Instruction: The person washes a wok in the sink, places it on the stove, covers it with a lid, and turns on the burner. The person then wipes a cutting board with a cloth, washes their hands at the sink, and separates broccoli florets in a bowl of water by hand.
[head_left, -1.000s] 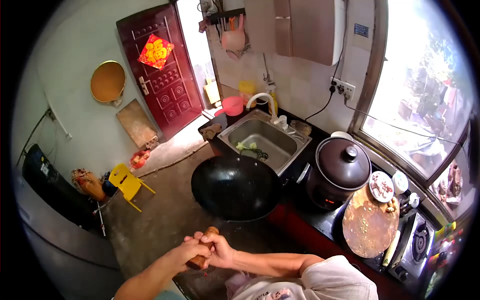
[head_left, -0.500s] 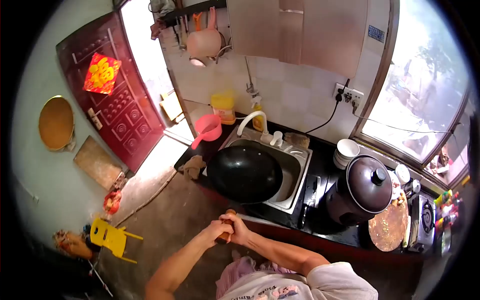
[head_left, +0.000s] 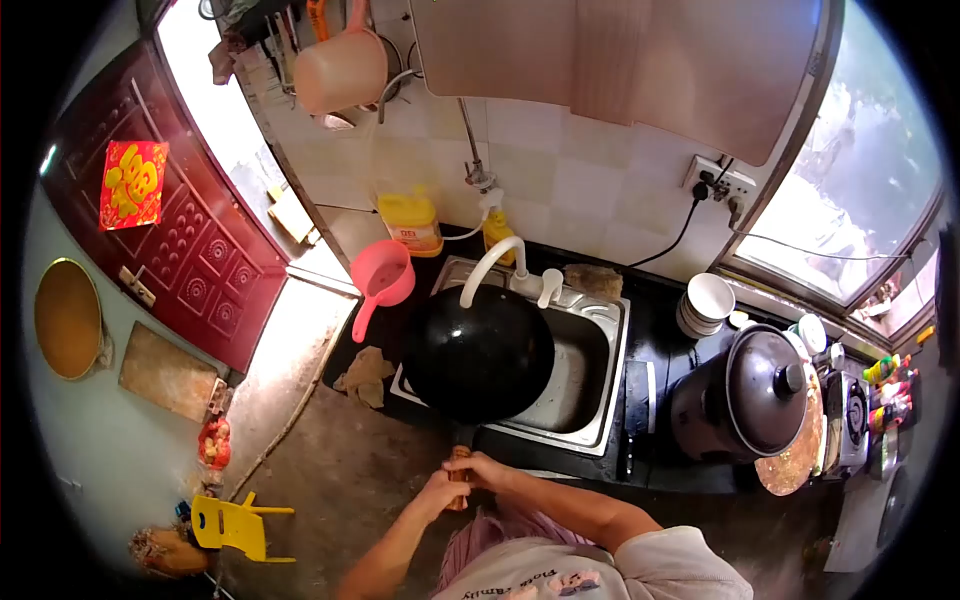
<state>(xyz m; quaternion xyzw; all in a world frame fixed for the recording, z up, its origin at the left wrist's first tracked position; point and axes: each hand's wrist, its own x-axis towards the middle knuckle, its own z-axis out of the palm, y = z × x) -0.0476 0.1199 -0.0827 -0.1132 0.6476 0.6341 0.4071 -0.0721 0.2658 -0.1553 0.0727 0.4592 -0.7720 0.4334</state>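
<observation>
A black wok (head_left: 478,355) lies over the left part of the metal sink (head_left: 598,425), under the white curved faucet (head_left: 487,268). Its wooden handle (head_left: 459,478) points toward my body. My left hand (head_left: 438,493) is closed around this handle from the left. From the right, my right hand (head_left: 487,471) grips the same handle, close against the other hand. I cannot tell whether the wok rests on the sink's rim or is held just above it.
Left of the sink are a pink ladle (head_left: 383,280) and a crumpled brown cloth (head_left: 366,377). To the right lie a cleaver (head_left: 639,405), a large dark lidded pot (head_left: 715,400) and stacked white bowls (head_left: 708,300). A yellow chair (head_left: 235,525) stands on the floor.
The view has shifted closer to the sink. The wok sits a little further left over the basin, and its handle stands straighter toward me. Both hands have kept their grip on it.
</observation>
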